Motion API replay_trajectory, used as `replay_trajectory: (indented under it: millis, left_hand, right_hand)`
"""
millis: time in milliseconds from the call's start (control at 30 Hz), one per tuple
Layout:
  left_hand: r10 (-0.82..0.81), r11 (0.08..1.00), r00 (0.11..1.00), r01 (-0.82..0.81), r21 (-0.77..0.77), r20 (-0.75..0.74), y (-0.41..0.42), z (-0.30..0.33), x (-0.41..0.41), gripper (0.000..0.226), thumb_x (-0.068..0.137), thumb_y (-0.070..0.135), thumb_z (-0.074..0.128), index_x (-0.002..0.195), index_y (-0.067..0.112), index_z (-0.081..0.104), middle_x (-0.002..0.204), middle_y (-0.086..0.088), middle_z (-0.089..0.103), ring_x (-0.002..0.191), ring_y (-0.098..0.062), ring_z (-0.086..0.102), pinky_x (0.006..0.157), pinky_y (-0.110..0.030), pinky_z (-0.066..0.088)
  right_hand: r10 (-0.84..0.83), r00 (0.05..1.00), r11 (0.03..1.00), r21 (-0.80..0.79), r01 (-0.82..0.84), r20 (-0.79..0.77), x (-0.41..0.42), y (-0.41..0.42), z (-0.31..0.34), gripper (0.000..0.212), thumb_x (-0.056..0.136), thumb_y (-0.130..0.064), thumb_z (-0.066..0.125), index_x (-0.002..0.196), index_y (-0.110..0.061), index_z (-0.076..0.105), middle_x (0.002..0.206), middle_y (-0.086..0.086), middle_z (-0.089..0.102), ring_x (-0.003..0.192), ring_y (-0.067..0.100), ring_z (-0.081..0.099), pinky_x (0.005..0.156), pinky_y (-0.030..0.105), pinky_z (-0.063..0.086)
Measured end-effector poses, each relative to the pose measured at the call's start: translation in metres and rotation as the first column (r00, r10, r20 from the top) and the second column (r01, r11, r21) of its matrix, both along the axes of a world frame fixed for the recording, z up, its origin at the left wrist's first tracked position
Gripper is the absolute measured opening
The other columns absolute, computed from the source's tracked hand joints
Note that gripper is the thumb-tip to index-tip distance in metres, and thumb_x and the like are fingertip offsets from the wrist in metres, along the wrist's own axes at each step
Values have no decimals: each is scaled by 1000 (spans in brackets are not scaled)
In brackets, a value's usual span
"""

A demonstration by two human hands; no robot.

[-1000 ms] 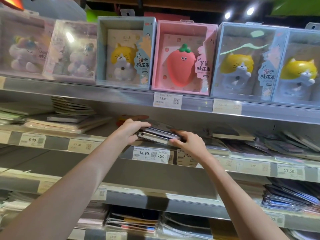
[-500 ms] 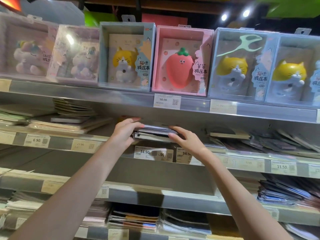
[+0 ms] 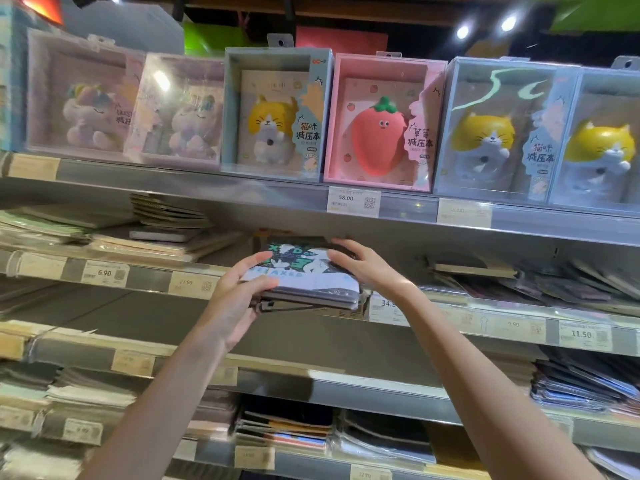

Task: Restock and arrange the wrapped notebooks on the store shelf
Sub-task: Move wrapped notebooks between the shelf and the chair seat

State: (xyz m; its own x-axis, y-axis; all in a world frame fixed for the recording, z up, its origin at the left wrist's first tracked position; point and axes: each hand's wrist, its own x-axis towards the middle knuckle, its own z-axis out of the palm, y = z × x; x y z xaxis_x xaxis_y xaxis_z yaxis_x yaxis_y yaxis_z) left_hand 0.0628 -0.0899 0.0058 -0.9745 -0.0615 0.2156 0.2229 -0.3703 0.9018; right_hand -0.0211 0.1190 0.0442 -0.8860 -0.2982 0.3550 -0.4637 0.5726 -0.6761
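A small stack of wrapped notebooks (image 3: pixel 304 282) with a black, white and green printed cover is held at the front edge of the middle shelf (image 3: pixel 450 317). My left hand (image 3: pixel 239 292) grips the stack's left side, thumb on the cover and fingers underneath. On the stack's far right corner, my right hand (image 3: pixel 367 268) holds it with fingers curled over the top. The stack tilts toward me, its front edge out past the shelf lip.
Boxed squishy-toy notebooks (image 3: pixel 381 123) line the top shelf above. Flat notebook piles lie to the left (image 3: pixel 162 233) and right (image 3: pixel 554 282) on the middle shelf, with more stacks (image 3: pixel 287 431) on lower shelves. Price tags (image 3: pixel 353 199) run along the shelf rails.
The stack has come forward and tipped up, so its printed cover now faces me. Both hands moved with it toward the shelf's front edge.
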Motion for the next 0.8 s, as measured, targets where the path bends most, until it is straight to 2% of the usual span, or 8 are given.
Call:
replay_trajectory:
  millis: [167, 267, 333, 400, 467, 600, 733, 800]
  left_hand:
    - [-31, 999, 999, 30, -19, -37, -7, -21, 6, 61, 81, -10, 58, 126, 31, 51, 111, 3, 59, 96, -17, 62, 60, -22, 54]
    - [-95, 992, 994, 90, -83, -48, -14, -40, 5, 79, 76, -15, 60, 132, 38, 42, 121, -2, 60, 104, -20, 63, 69, -28, 55]
    - [-132, 986, 990, 127, -112, -43, -17, -50, 8, 87, 75, -19, 59, 131, 45, 38, 123, -4, 59, 107, -21, 63, 79, -32, 55]
    - [-144, 979, 989, 137, -148, -37, -19, -58, 11, 89, 76, -19, 59, 129, 49, 36, 122, -4, 60, 109, -22, 62, 88, -37, 53]
    - [-127, 980, 990, 117, -164, -54, -23, -65, 14, 90, 75, -20, 59, 127, 50, 38, 123, -6, 60, 109, -21, 62, 92, -40, 50]
    - [-97, 980, 990, 77, -181, -105, -34, -80, 25, 89, 74, -20, 61, 127, 48, 38, 121, -1, 62, 107, -19, 63, 91, -36, 51]
    - [-91, 984, 985, 66, -166, -149, -47, -88, 38, 88, 74, -21, 59, 131, 42, 35, 122, -2, 61, 107, -21, 63, 82, -30, 53]
    - [-95, 985, 984, 71, -155, -149, -56, -94, 45, 89, 72, -21, 59, 133, 39, 33, 120, -5, 62, 107, -24, 63, 80, -31, 54]
  right_hand:
    - [15, 1000, 1000, -20, -15, 11, -3, -16, 2, 67, 84, -45, 64, 142, -26, 36, 129, -3, 54, 102, 9, 59, 87, 16, 47]
    - [-13, 1000, 999, -53, 12, -22, -7, -23, 1, 78, 78, -44, 70, 144, -24, 33, 141, 1, 46, 121, 15, 50, 103, 31, 41]
    - [-10, 999, 998, -66, 7, -40, -7, -26, -1, 82, 76, -44, 72, 144, -25, 33, 146, -2, 39, 131, 15, 40, 110, 34, 33]
    - [6, 999, 998, -65, -10, -51, -3, -30, -4, 78, 75, -44, 73, 142, -26, 37, 145, -2, 42, 129, 14, 42, 108, 34, 35]
    - [10, 996, 999, -41, -13, -87, 3, -33, -8, 67, 77, -40, 73, 136, -25, 45, 138, -2, 48, 124, 12, 45, 101, 26, 37]
    - [-13, 987, 998, -63, 2, -163, 20, -42, -22, 53, 77, -39, 73, 126, -26, 56, 127, -4, 57, 114, 13, 54, 95, 29, 45]
    - [-35, 987, 991, -132, 13, -160, 43, -55, -29, 50, 76, -40, 73, 122, -32, 55, 120, -5, 59, 98, 12, 61, 76, 24, 53]
    - [-20, 987, 991, -131, -2, -162, 53, -61, -32, 50, 76, -43, 72, 122, -35, 55, 116, -3, 61, 94, 13, 63, 75, 29, 56]
